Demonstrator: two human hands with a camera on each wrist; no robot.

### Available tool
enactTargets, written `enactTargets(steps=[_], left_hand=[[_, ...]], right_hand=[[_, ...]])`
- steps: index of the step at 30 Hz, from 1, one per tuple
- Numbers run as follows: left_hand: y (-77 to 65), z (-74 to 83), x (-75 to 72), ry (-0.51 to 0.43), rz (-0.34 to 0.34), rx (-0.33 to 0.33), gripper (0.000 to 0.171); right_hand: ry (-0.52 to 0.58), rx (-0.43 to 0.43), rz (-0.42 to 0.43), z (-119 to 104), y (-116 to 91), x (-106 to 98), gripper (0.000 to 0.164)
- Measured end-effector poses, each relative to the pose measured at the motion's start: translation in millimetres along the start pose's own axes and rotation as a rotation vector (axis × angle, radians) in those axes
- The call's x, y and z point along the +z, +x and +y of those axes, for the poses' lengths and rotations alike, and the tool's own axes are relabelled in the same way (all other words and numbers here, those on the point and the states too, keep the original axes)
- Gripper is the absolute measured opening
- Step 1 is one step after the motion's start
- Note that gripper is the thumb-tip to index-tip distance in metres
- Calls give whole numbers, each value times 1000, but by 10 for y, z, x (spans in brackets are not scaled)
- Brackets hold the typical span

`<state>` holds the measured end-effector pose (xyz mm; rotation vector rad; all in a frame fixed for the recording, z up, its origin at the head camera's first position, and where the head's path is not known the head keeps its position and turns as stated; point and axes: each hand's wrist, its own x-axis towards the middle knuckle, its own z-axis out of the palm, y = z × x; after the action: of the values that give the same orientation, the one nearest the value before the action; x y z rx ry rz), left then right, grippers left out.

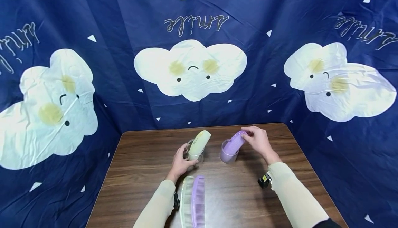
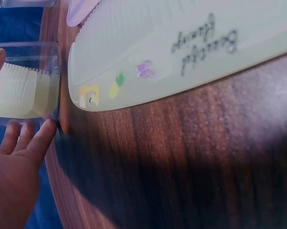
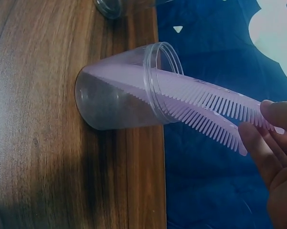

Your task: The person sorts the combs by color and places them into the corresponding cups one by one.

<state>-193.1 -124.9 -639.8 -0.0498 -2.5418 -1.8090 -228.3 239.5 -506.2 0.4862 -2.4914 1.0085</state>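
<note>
In the head view my left hand (image 1: 180, 163) holds a clear plastic cup (image 1: 200, 159), thumb on one side and fingers on the other. A pale green comb (image 1: 200, 142) leans inside that cup, its end sticking out above the rim. My right hand (image 1: 259, 142) pinches the upper end of a purple comb (image 1: 237, 141) standing in a second clear cup (image 1: 228, 158). In the right wrist view two purple combs slant out of this cup (image 3: 100, 107); thumb and fingertips grip the upper comb (image 3: 229, 98), with the lower comb (image 3: 215, 126) beside the fingers.
Another pale green comb (image 1: 186, 200) and another purple comb (image 1: 198, 200) lie side by side on the brown wooden table (image 1: 140, 172), near my left forearm. A blue curtain (image 1: 124, 110) with white clouds hangs behind the table's far edge and along both sides.
</note>
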Motion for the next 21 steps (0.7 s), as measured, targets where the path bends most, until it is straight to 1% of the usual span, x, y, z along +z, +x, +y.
enactTargets(steps=[3,8,16,21], left_hand=[[9,-8,8,-4,4,1,96],[29,-7,11,-21,9,5,95],[20,-7,0,-22,8,19,93],[11,-35,-6,-22,9,23,94]], right_hand=[[-14,-5,-1,10,10,17,27],[-7,-3,-17,-3,38,35,26],[-36,39,-28,9,41,33,26],[-47,55,-52,50,48,33,26]])
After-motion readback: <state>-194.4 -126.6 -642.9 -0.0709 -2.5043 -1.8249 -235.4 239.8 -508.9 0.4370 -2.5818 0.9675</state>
